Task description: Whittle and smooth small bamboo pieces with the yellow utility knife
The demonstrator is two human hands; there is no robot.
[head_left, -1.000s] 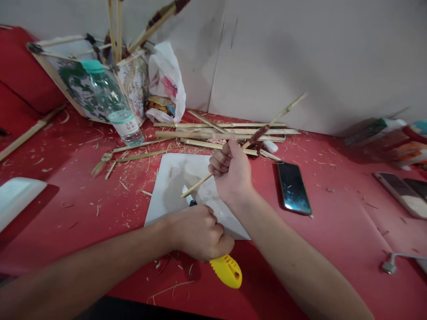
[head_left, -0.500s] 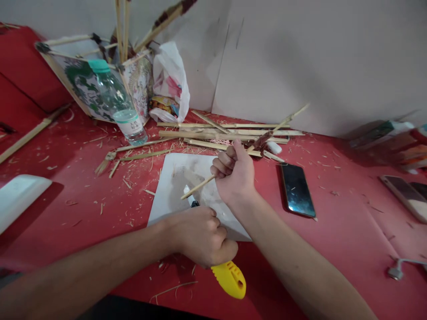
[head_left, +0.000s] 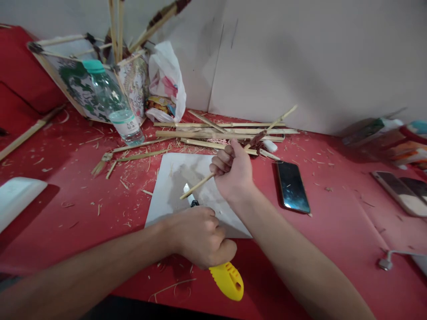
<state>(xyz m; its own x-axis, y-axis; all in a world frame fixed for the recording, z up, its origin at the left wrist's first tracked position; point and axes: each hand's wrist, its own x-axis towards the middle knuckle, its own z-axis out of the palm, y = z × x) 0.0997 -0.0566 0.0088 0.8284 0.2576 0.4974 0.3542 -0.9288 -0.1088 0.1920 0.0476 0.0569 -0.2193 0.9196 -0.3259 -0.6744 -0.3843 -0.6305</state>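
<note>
My left hand (head_left: 205, 238) is closed round a utility knife (head_left: 229, 281) with a yellow handle; its blade sticks out on the far side of the fist, over a white board (head_left: 163, 191). Just beyond it, my right hand (head_left: 231, 169) grips a thin bamboo stick (head_left: 200, 186). The near end of the stick crosses the blade, and it seems to touch it. A dark reddish-brown part of the stick shows past my right hand, and its far end points up to the right.
Several bamboo strips (head_left: 200, 134) lie behind the board among shavings. A water bottle (head_left: 125, 120) and a plastic bag (head_left: 170, 84) stand at the back left. A phone (head_left: 293, 186) lies right of the board, a white object (head_left: 20, 195) at the far left.
The view has shifted slightly, so the surroundings sit a little further left. The far end of the stick has moved slightly left. Both hands keep their grips.
</note>
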